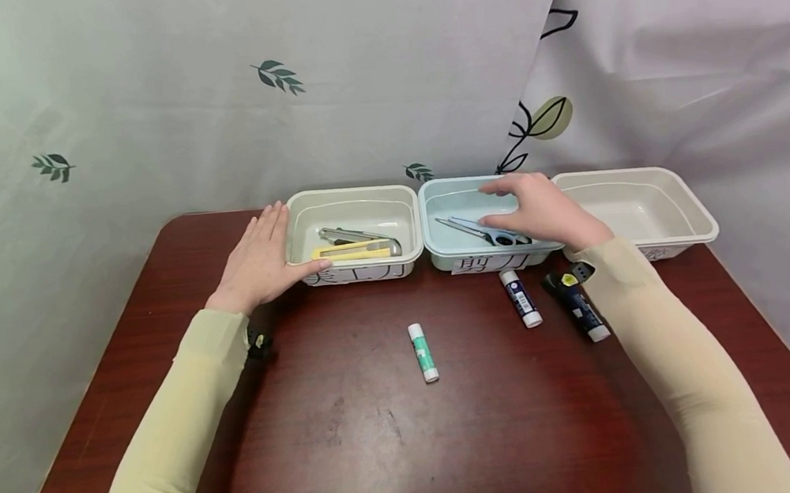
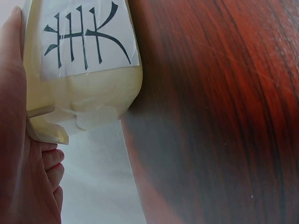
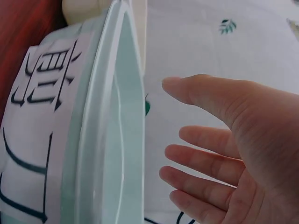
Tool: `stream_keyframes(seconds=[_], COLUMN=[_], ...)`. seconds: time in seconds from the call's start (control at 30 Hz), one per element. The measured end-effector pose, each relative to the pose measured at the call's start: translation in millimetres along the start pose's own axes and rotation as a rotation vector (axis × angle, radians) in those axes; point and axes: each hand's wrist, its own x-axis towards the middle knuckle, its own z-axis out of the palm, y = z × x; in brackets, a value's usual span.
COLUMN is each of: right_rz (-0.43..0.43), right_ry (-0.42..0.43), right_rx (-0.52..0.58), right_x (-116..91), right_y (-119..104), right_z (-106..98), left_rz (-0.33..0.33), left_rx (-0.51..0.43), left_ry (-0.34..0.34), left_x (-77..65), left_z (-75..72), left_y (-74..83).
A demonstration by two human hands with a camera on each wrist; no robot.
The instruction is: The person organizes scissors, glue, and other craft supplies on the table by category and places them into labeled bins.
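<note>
My left hand (image 1: 258,258) rests against the left end of a cream bin (image 1: 354,195), its fingers straight and its thumb along the front rim. A yellow utility knife (image 1: 349,252) and grey utility knives (image 1: 354,234) lie in that bin. Over the blue bin (image 1: 453,187) hovers my right hand (image 1: 541,208), fingers and thumb spread apart, holding nothing. Scissors (image 1: 482,230) with light blue and dark handles lie below it in the blue bin. The right wrist view shows the empty-fingered hand (image 3: 233,154) above the bin's rim.
A second cream bin (image 1: 674,180) stands at the right, partly behind my right forearm. On the brown table (image 1: 358,456) lie a green glue stick (image 1: 423,352) and two dark blue glue sticks (image 1: 521,299), one close to my right sleeve. A patterned cloth (image 1: 351,84) hangs behind.
</note>
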Motion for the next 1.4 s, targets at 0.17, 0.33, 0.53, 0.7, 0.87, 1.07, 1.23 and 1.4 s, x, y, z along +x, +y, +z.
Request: stream_keyframes(seconds=[0.17, 0.33, 0.53, 0.7, 0.87, 1.07, 1.23, 1.4], right_rz=[-0.052, -0.148, -0.220, -0.271, -0.311, -0.319, -0.325, -0.334], right_ry=[0.027, 0.061, 0.071, 0.047, -0.027, -0.121, -0.176, -0.212], right_rx=[-0.008, -0.021, -0.005, 0.009, 0.018, 0.014, -0.009, -0.010], right_x=[-5.8, -11.8, -21.6, -28.9, -35.7, -42.3, -47.7, -52.0], right_y=[-14.2, -26.5, -42.0, -54.5, -67.1, -79.7, -85.7, -87.9], right_z=[0.9, 6.1, 15.0, 27.1, 41.1, 59.8, 75.7, 89.0], left_rz=[0.000, -0.001, -0.004, -0.004, -0.003, -0.006, -0.006, -0.004], left_rx=[-0.007, -0.011, -0.004, 0.002, -0.006, -0.014, -0.008, -0.006], left_ry=[0.001, -0.004, -0.010, -0.014, -0.013, -0.013, -0.013, -0.009], left_x=[-0.6, -0.6, -0.5, -0.4, -0.1, 0.8, 1.0, 0.0], left_z=[0.1, -0.8, -1.9, -1.9, -1.5, -1.6, -0.7, -1.0], left_y=[-0.1, 0.3, -0.1, -0.3, 0.5, 0.5, -0.3, -0.1])
